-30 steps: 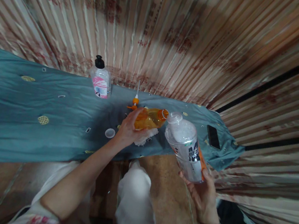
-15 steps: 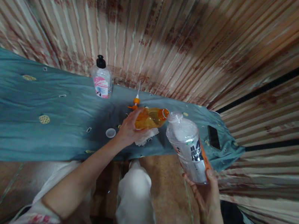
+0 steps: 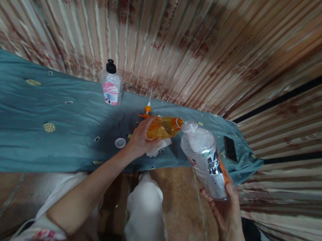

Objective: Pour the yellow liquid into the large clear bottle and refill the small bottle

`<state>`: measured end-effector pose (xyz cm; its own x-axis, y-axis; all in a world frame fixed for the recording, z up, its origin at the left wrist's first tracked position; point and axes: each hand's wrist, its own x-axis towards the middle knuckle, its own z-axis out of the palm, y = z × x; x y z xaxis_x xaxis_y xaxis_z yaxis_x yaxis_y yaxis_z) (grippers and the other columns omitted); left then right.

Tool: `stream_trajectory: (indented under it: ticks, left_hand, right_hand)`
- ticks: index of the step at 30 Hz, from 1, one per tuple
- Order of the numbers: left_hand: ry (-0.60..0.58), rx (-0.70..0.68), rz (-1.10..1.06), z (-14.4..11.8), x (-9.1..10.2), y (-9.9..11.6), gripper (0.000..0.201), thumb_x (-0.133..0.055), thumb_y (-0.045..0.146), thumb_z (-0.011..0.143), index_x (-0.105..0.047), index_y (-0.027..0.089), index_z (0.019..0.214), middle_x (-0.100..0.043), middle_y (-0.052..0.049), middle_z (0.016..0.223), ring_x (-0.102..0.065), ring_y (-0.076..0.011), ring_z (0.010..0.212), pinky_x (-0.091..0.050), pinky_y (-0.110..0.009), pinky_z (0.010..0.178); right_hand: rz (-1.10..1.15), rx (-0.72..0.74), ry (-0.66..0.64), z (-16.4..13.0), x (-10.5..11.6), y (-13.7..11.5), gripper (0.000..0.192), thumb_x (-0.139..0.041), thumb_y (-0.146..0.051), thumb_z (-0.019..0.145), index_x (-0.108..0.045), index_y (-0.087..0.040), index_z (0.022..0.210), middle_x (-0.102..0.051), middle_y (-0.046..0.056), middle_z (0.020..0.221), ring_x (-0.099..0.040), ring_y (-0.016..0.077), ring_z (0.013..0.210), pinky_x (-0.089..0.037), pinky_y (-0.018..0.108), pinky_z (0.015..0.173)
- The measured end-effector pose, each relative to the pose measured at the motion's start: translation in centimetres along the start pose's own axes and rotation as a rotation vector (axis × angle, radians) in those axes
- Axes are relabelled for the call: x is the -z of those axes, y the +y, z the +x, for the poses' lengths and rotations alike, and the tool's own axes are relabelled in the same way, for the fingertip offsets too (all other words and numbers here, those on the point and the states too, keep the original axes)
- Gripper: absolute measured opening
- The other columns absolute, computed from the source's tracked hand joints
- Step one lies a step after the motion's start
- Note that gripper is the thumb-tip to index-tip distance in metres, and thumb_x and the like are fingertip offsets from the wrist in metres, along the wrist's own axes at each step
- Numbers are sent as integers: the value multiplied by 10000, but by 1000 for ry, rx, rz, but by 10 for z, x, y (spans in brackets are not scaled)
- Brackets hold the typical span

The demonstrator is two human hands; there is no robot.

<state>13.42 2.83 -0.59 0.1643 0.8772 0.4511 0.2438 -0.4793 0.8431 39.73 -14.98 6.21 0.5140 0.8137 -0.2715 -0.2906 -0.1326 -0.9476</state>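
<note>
My left hand (image 3: 141, 137) is wrapped round an orange see-through bottle (image 3: 163, 128), tipped on its side with its open neck toward the right. In my right hand (image 3: 227, 212) is a larger clear bottle (image 3: 204, 156) with a silver and orange label. It is tilted, gripped near its base, and its neck meets the orange bottle's mouth. Whether liquid flows between them I cannot tell. Beyond my left hand lies an orange pump head (image 3: 147, 110) with a thin clear tube. A crumpled white tissue (image 3: 158, 146) is under the orange bottle, and a small whitish cap (image 3: 120, 143) lies left of it.
A clear bottle with a pink label and black cap (image 3: 111, 86) stands at the back left of the teal cloth (image 3: 69, 118). Toward the right end lies a black phone (image 3: 230, 149). A pleated curtain (image 3: 151, 29) hangs close behind.
My right hand has shifted slightly right and down with the large clear bottle. The orange bottle in my left hand has barely moved, and the necks stay together.
</note>
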Motion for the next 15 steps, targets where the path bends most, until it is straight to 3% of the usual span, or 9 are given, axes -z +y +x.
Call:
stream_trajectory:
  ticks: [9,15]
  left_hand:
    - [15,-20,-4,-1,-2,-1,730,-805,307,764,-500,187,1417,-637,-165,1433,-615,-313,1339,-510,-507,1131]
    - [17,-18,7,0,-2,0,726,-814,301,758,-508,185,1406,-646,-170,1420,-620,-318,1333,-506,-513,1132]
  right_hand:
    - [-60,59,-4,2,7,2,634,-816,-571,716,-703,-364,1305,-783,44,1202,-765,275,967,-636,301,563]
    - [-121,19,-8,2,16,-6,658,-820,-565,703,-697,-358,1316,-773,51,1221,-746,308,1035,-655,365,632]
